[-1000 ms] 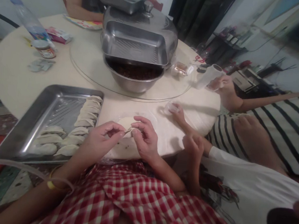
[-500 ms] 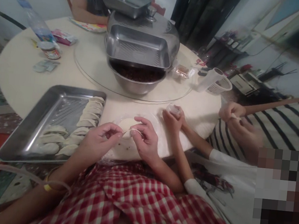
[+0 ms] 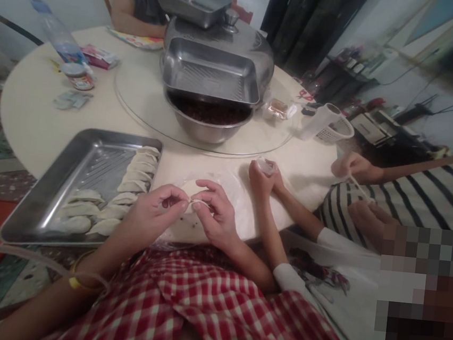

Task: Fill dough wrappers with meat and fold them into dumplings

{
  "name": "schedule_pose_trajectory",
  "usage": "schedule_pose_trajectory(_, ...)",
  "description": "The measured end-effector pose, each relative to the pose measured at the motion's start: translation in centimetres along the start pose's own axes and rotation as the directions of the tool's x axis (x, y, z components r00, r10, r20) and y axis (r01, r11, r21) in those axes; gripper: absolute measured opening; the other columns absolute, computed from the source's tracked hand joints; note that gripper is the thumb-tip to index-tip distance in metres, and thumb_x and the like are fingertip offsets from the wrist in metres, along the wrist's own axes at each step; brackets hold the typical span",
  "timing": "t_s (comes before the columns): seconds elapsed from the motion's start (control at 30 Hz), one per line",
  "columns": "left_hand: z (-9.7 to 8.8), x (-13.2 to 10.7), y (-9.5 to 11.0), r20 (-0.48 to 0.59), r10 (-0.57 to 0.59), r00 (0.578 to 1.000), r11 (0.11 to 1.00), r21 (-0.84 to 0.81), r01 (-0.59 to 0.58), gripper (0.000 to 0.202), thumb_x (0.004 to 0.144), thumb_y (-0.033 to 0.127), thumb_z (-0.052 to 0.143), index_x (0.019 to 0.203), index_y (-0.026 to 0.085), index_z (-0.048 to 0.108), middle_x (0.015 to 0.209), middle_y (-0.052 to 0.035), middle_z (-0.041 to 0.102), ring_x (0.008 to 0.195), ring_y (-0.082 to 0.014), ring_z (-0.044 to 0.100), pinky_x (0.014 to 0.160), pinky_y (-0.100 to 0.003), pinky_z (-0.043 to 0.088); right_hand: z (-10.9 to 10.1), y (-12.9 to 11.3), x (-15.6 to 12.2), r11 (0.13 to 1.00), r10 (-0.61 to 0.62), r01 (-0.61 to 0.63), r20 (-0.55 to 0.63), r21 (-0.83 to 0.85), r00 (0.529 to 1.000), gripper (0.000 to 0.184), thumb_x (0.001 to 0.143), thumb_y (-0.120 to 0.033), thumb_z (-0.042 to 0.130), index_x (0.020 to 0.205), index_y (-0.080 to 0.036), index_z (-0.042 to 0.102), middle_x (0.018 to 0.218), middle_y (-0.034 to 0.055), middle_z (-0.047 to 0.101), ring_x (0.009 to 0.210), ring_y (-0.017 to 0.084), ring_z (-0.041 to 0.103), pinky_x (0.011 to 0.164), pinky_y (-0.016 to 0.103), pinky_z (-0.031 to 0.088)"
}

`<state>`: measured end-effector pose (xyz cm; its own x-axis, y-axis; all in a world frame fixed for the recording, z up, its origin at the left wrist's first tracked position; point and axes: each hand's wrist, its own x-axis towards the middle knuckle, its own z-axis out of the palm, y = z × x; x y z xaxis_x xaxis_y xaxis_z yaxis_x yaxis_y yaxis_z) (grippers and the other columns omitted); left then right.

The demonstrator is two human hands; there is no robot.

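Between my hands, above the near edge of the table, is a small pale dumpling [image 3: 193, 206]. My left hand [image 3: 157, 209] pinches one end of its edge between thumb and forefinger. On the other side, my right hand [image 3: 214, 216] grips the dough with thumb and index finger, its other fingers stretched out. Part of the dumpling is hidden by my fingertips. Just behind them a round dough wrapper [image 3: 187, 185] lies on the table. To the left stands a metal tray [image 3: 90, 170] with several folded dumplings [image 3: 134, 174] in rows.
A metal bowl of dark filling [image 3: 206, 130] sits on the glass turntable, under a propped tray [image 3: 211, 75]. Close on my right, another person's hands [image 3: 264, 179] hold a small clear object. Beyond, a person in stripes [image 3: 412, 193] handles dough. A bottle [image 3: 59, 36] stands far left.
My hands have drawn slightly closer together on the dumpling, and the right fingers have shifted left. At the right, the striped person's hands have moved apart with a strip of dough between them.
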<state>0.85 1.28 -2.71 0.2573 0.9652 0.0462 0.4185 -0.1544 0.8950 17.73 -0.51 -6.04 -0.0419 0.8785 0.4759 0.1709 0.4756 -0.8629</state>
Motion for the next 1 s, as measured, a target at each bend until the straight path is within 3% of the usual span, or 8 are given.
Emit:
schedule_pose_trajectory(0.1,0.0,0.0,0.3,-0.045,-0.011,0.999,1.0,-0.01,0.011,0.019,0.08,0.037,0.059,0.089,0.021,0.064,0.079,0.0002,0.066,0.073,-0.0166,0.059,0.07,-0.028,0.047,0.0,0.0,0.0,1.0,-0.009,0.009,0.02,0.003,1.0,0.013,0.091,-0.032,0.057,0.094,-0.024,0.066,0.116,0.0091,0.063,0.116,0.02,0.06,0.074,0.029,0.058)
schedule_pose_trajectory(0.23,0.0,0.1,0.3,-0.023,-0.053,0.998,0.999,-0.001,0.053,0.018,0.079,0.039,0.06,0.081,0.021,0.064,0.075,0.0006,0.066,0.069,-0.0159,0.058,0.067,-0.028,0.046,0.1,0.0,-0.1,1.0,-0.009,0.009,0.026,0.015,1.0,0.01,0.088,-0.03,0.062,0.095,-0.024,0.066,0.117,0.0093,0.063,0.115,0.021,0.06,0.076,0.031,0.058)
schedule_pose_trajectory(0.43,0.1,0.1,0.1,0.025,-0.082,0.996,0.994,-0.071,0.083,0.022,0.081,0.041,0.058,0.079,0.021,0.066,0.073,0.0007,0.067,0.068,-0.0155,0.059,0.064,-0.026,0.046,0.0,-0.4,0.2,0.997,0.077,-0.077,-0.026,-0.006,0.997,0.013,0.086,-0.034,0.064,0.085,-0.021,0.065,0.115,0.0094,0.063,0.107,0.018,0.063,0.065,0.024,0.057)
schedule_pose_trajectory(0.6,0.3,-0.4,0.1,-0.013,-0.036,0.999,0.997,-0.066,0.035,0.022,0.08,0.041,0.061,0.086,0.021,0.069,0.081,-0.0007,0.071,0.071,-0.0165,0.063,0.067,-0.027,0.049,0.2,-0.4,0.4,0.996,0.089,-0.09,-0.072,-0.013,0.993,0.014,0.087,-0.034,0.06,0.084,-0.021,0.063,0.111,0.0096,0.064,0.11,0.019,0.062,0.065,0.024,0.056)
schedule_pose_trajectory(0.83,0.8,-1.0,-0.1,-0.091,0.188,0.978,0.977,0.117,-0.177,0.014,0.083,0.032,0.062,0.092,0.023,0.067,0.082,0.0013,0.069,0.07,-0.0144,0.061,0.069,-0.025,0.05,0.3,0.0,0.3,0.998,0.055,-0.057,-0.072,-0.022,0.996,0.014,0.088,-0.033,0.06,0.09,-0.021,0.065,0.114,0.0103,0.063,0.107,0.018,0.062,0.059,0.021,0.054)
schedule_pose_trajectory(1.0,0.8,-0.8,-0.3,-0.112,0.222,0.969,0.969,0.14,-0.206,0.011,0.086,0.031,0.059,0.085,0.022,0.066,0.078,0.0019,0.066,0.07,-0.0143,0.061,0.068,-0.025,0.048,0.2,0.1,0.3,0.999,0.036,-0.037,-0.007,-0.037,0.999,0.013,0.088,-0.032,0.061,0.09,-0.021,0.068,0.115,0.0102,0.063,0.105,0.018,0.064,0.073,0.027,0.057)
